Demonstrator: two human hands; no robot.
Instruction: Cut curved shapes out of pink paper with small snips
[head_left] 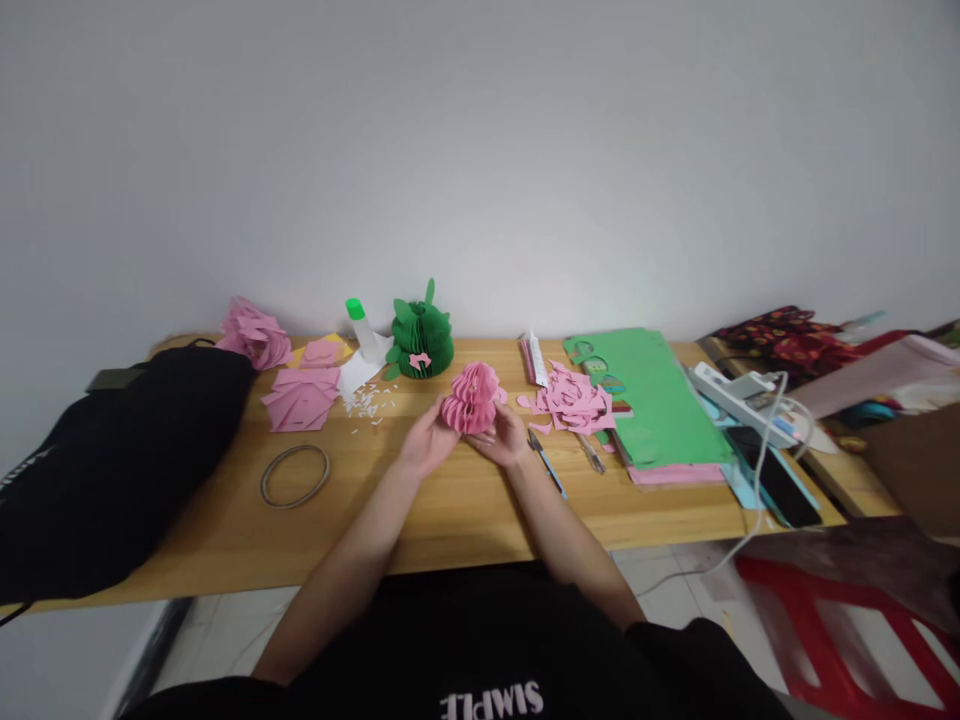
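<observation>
Between my two hands, low over the wooden table (450, 520), is a pink honeycomb paper figure (474, 398) made of pleated folds, with a smaller round part above a wider one. My left hand (429, 440) closes around its left side. From the right, my right hand (504, 436) cups the lower right side, its fingers partly under the paper. Just behind stands a similar green pleated paper figure (423, 342) with ear-like pieces on top and a pink piece on its front. Pink paper scraps (576, 402) lie to the right of my right hand.
Left of me are a roll of tape (295, 476), white paper bits (367, 402), a green-capped glue bottle (361, 328), pink cut sheets (301, 398) and a black bag (127, 470). Rightward lie a blue pen-like tool (547, 464), green sheets (660, 400), a power strip (742, 400) and a phone (772, 478).
</observation>
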